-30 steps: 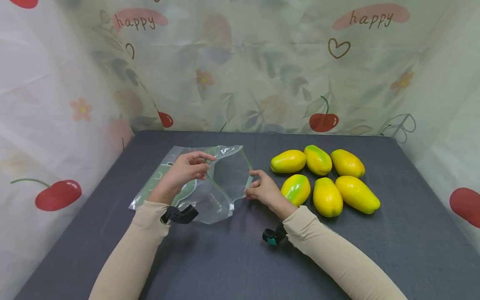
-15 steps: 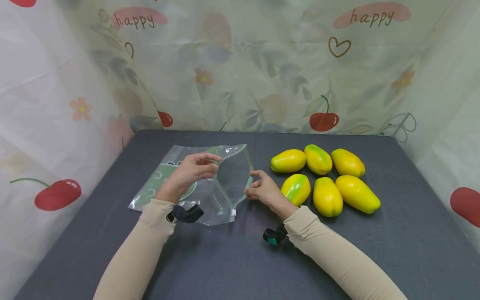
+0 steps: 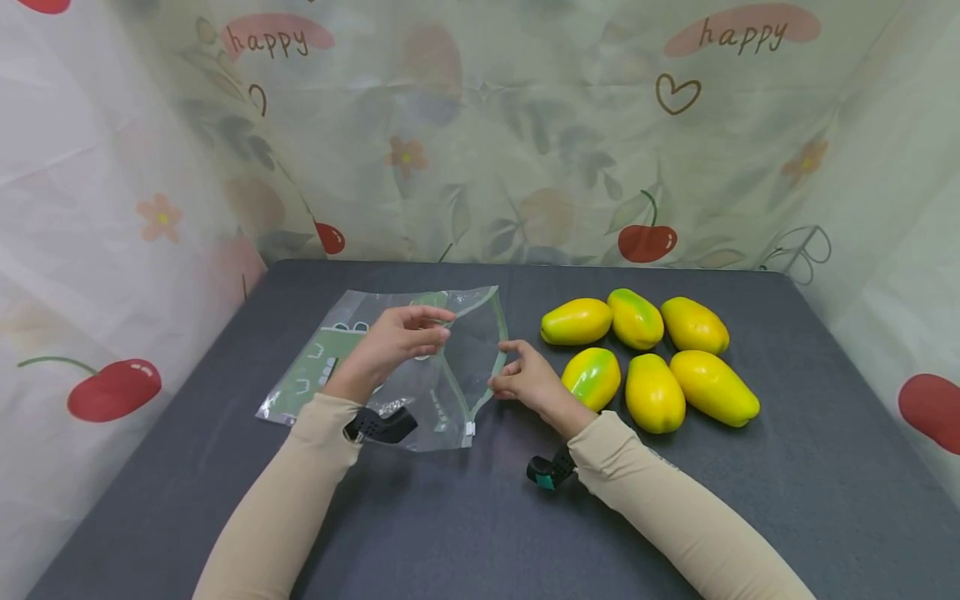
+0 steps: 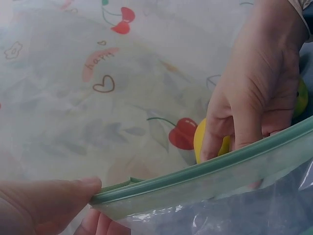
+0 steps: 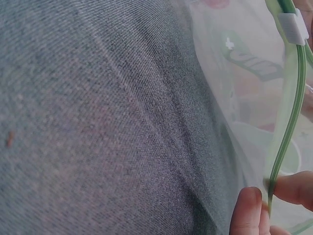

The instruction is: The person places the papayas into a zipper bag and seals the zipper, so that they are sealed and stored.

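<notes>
A clear zip bag [image 3: 442, 408] with a green print lies on the dark table, its mouth spread apart toward the right. My left hand [image 3: 397, 342] pinches the near-left lip of the mouth; in the left wrist view its thumb and fingers grip the green zip strip [image 4: 195, 174]. On the opposite lip, my right hand [image 3: 532, 379] pinches the edge between thumb and fingers, as the right wrist view also shows. A white slider [image 5: 293, 27] sits at the strip's near end. Just right of my right hand lies a yellow-green mango-like fruit [image 3: 592, 379].
Several more yellow fruits [image 3: 656, 394] lie in two rows on the right of the dark table [image 3: 480, 533]. A printed curtain [image 3: 480, 183] hangs behind the table and along both sides.
My left hand has moved to the right with its lip of the bag, so the mouth looks narrower. My right hand has stayed in place, and the fruits lie as before.
</notes>
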A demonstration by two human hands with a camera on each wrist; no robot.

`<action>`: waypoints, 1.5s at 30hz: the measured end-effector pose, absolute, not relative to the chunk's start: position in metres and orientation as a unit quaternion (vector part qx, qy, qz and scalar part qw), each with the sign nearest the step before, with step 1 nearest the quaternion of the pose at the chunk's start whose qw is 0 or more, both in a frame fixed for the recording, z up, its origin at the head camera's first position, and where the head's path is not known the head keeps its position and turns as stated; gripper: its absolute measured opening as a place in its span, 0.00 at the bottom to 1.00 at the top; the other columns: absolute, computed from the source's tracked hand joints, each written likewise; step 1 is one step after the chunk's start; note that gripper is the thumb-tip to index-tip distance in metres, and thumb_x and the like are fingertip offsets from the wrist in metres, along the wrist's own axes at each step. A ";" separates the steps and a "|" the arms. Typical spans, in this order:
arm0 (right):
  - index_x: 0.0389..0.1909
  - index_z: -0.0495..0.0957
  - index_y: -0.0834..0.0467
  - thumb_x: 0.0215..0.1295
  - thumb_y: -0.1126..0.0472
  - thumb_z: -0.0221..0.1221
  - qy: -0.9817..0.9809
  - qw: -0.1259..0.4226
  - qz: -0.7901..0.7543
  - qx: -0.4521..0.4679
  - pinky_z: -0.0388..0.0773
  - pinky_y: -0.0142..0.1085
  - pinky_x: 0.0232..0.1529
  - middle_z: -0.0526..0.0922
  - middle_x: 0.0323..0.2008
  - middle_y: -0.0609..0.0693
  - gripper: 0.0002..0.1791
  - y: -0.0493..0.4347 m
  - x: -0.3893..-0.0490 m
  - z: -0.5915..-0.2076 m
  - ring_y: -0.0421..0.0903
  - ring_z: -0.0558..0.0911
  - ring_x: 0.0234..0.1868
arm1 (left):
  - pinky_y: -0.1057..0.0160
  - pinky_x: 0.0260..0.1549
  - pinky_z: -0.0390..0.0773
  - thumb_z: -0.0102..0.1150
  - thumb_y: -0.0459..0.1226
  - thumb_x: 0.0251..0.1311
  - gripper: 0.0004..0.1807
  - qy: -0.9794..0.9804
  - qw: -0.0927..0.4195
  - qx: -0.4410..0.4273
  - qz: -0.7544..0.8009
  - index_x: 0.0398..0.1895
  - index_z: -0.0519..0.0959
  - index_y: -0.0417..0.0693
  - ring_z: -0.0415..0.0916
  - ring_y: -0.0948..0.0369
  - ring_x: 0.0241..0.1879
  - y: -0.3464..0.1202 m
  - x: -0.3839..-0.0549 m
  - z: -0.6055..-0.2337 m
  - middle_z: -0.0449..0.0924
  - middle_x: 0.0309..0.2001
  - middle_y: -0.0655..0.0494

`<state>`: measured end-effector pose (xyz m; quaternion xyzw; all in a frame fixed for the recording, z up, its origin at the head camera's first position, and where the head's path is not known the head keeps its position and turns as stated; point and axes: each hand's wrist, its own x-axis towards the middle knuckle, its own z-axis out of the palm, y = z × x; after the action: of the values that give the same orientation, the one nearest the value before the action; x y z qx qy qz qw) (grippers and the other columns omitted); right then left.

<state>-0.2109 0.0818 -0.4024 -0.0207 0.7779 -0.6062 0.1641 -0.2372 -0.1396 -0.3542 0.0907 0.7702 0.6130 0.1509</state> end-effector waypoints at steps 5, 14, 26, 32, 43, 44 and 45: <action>0.70 0.58 0.63 0.63 0.71 0.60 0.778 0.170 -0.605 -0.025 0.83 0.41 0.45 0.78 0.33 0.56 0.35 0.082 -0.212 -0.403 0.50 0.84 0.35 | 0.52 0.52 0.77 0.59 0.34 0.65 0.21 0.771 0.149 0.092 0.613 0.61 0.74 0.38 0.77 0.61 0.41 -0.138 -0.238 -0.353 0.77 0.48 0.46; 0.72 0.56 0.61 0.64 0.68 0.60 0.782 0.184 -0.595 -0.033 0.82 0.41 0.47 0.79 0.42 0.61 0.37 0.084 -0.207 -0.395 0.52 0.85 0.41 | 0.51 0.52 0.76 0.59 0.34 0.65 0.21 0.765 0.152 0.088 0.619 0.60 0.74 0.37 0.76 0.62 0.38 -0.137 -0.239 -0.353 0.78 0.39 0.56; 0.76 0.47 0.55 0.67 0.62 0.59 0.799 0.201 -0.562 -0.075 0.74 0.48 0.59 0.63 0.67 0.67 0.42 0.109 -0.189 -0.361 0.59 0.75 0.60 | 0.61 0.46 0.79 0.60 0.34 0.64 0.18 0.761 0.146 0.080 0.627 0.57 0.76 0.41 0.77 0.62 0.39 -0.138 -0.240 -0.355 0.78 0.45 0.50; 0.77 0.44 0.52 0.69 0.58 0.58 0.803 0.187 -0.557 -0.102 0.67 0.54 0.64 0.62 0.69 0.63 0.42 0.135 -0.181 -0.339 0.60 0.71 0.65 | 0.57 0.49 0.78 0.60 0.33 0.64 0.19 0.758 0.147 0.075 0.631 0.58 0.76 0.39 0.77 0.62 0.39 -0.138 -0.240 -0.355 0.78 0.44 0.52; 0.77 0.43 0.50 0.69 0.53 0.58 0.794 0.127 -0.586 -0.099 0.63 0.54 0.67 0.59 0.71 0.61 0.43 0.174 -0.165 -0.306 0.60 0.66 0.68 | 0.62 0.46 0.79 0.60 0.33 0.64 0.19 0.750 0.150 0.084 0.639 0.58 0.76 0.39 0.77 0.63 0.39 -0.139 -0.238 -0.353 0.79 0.41 0.56; 0.77 0.43 0.50 0.69 0.54 0.58 0.793 0.120 -0.589 -0.100 0.63 0.54 0.67 0.59 0.71 0.61 0.43 0.178 -0.164 -0.304 0.60 0.66 0.68 | 0.61 0.46 0.79 0.60 0.33 0.64 0.19 0.749 0.150 0.084 0.640 0.58 0.76 0.39 0.77 0.63 0.39 -0.140 -0.238 -0.353 0.79 0.41 0.57; 0.77 0.43 0.50 0.69 0.54 0.57 0.793 0.112 -0.591 -0.100 0.62 0.54 0.67 0.59 0.71 0.61 0.43 0.181 -0.162 -0.301 0.60 0.66 0.68 | 0.61 0.46 0.79 0.60 0.33 0.64 0.19 0.749 0.150 0.085 0.640 0.58 0.76 0.39 0.77 0.63 0.39 -0.140 -0.238 -0.353 0.79 0.42 0.57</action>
<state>-0.1625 0.1812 -0.3014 -0.1003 0.7927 -0.5907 0.1121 -0.2377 -0.1395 -0.3532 0.0850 0.7486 0.6403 0.1498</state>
